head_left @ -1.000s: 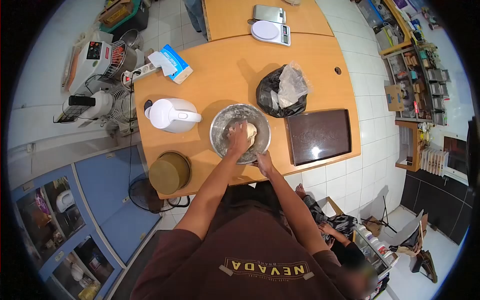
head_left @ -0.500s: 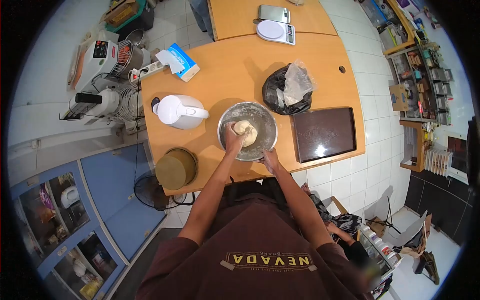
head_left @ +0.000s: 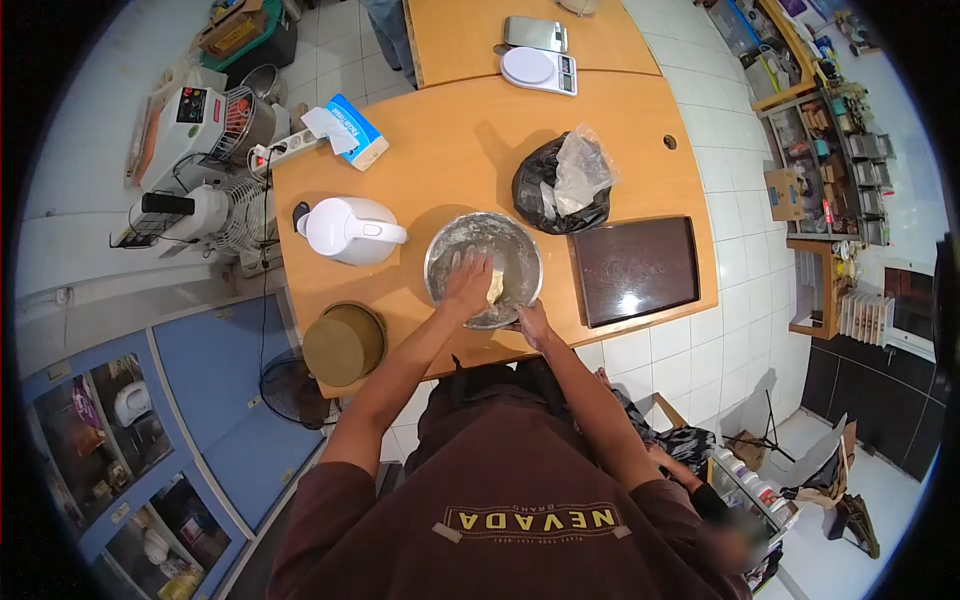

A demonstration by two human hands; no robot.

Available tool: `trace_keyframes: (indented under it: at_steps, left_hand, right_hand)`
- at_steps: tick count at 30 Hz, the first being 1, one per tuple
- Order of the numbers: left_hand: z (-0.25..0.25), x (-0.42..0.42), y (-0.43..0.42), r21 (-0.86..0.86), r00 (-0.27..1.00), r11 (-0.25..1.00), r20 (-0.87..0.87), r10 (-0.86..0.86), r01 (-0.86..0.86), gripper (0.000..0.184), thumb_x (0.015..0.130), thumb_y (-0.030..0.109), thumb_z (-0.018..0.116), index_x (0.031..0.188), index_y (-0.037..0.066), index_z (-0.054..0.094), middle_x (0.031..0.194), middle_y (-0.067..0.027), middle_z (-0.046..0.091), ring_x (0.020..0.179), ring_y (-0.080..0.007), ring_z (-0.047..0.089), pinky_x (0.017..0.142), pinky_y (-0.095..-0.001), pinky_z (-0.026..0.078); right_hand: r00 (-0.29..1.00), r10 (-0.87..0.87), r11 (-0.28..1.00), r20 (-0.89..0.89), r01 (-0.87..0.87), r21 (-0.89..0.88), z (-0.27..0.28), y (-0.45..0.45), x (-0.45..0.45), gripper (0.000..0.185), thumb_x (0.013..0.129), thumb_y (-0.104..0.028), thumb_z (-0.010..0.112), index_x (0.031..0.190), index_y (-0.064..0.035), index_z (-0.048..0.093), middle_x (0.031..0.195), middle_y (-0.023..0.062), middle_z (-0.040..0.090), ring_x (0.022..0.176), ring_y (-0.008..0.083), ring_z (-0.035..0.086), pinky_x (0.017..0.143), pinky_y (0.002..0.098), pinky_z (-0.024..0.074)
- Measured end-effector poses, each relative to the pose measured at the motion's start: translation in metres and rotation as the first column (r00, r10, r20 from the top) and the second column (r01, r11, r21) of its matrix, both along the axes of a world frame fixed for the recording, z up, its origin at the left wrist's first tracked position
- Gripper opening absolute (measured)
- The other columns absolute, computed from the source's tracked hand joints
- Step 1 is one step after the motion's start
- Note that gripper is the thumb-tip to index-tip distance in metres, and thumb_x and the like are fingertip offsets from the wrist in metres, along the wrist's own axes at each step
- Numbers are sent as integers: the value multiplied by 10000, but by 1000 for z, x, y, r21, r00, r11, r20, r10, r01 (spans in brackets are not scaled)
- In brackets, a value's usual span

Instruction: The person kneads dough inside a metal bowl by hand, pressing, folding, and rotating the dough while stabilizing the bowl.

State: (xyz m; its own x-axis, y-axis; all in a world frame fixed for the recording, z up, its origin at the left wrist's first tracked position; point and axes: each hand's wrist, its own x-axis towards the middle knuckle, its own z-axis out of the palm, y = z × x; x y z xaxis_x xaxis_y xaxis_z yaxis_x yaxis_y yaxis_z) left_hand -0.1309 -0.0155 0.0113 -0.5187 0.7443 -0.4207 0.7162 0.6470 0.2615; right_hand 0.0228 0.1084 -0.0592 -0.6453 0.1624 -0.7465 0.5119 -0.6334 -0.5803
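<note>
A metal bowl (head_left: 520, 262) dusted with white stands near the front edge of the wooden table. Inside it, my left hand (head_left: 468, 282) lies on a lump of pale dough (head_left: 496, 288), palm down with fingers stretched out, hiding much of the lump. My right hand (head_left: 533, 326) grips the bowl's rim at the lower right, its fingers partly hidden at the outer wall. Left of the bowl is a white kettle (head_left: 350, 231). A black plastic bag (head_left: 535, 190) with a clear bag in it sits behind and to the right.
A dark baking tray (head_left: 638, 270) lies at the table's right. A brown container (head_left: 343, 345) stands at the front left corner. Further back are a tissue box (head_left: 352, 130) and a white scale (head_left: 540, 70). A co-worker's arm (head_left: 675, 467) shows at the lower right.
The left hand was curled around the dough half a second ago and now lies flat over it. The right hand has stayed at the rim. The whole view has shifted slightly.
</note>
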Motion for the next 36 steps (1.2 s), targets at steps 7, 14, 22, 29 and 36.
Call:
trace_keyframes:
  at_steps: [7,14,22,29,36]
  left_hand:
    - [-36,0,-9,139,973,976,139,-186,167,859,691,263,877,1450,168,486,1469,-184,468,1311,-423,504,1085,-541,428]
    - [-50,0,-16,382,936,867,270,227,-321,701,720,187,821,1359,109,542,1345,-229,534,1217,-449,549,1013,-512,480]
    - [-25,18,-7,428,728,601,256,636,-675,708,826,263,781,1389,-33,470,1405,-273,462,1302,-465,447,1139,-503,346]
    - [-35,14,-8,379,983,908,21,184,-178,667,884,374,710,1378,-26,509,1411,-270,480,1366,-438,410,1149,-536,334]
    - [-30,5,4,387,893,808,121,433,-444,573,870,324,694,1320,-8,570,1351,-224,531,1253,-426,494,1029,-509,455]
  right_hand:
    - [999,11,999,-47,-13,-33,-11,-1,8,401,970,-19,482,1370,-2,454,1219,192,621,992,315,703,786,480,657]
    - [1000,15,996,-1,-15,85,1,2,-2,334,1014,-86,491,1331,18,472,1193,182,641,989,318,705,771,488,648]
    - [997,66,993,30,-69,99,17,7,-8,373,980,-50,476,1350,-6,495,1243,177,632,971,291,713,721,443,662]
    - [998,24,992,65,-32,126,25,4,-8,334,992,-81,509,1316,-10,469,1207,171,623,985,307,701,738,468,656]
    - [999,26,995,26,-28,91,22,4,-9,374,986,-37,443,1356,4,476,1175,177,647,943,310,717,720,462,668]
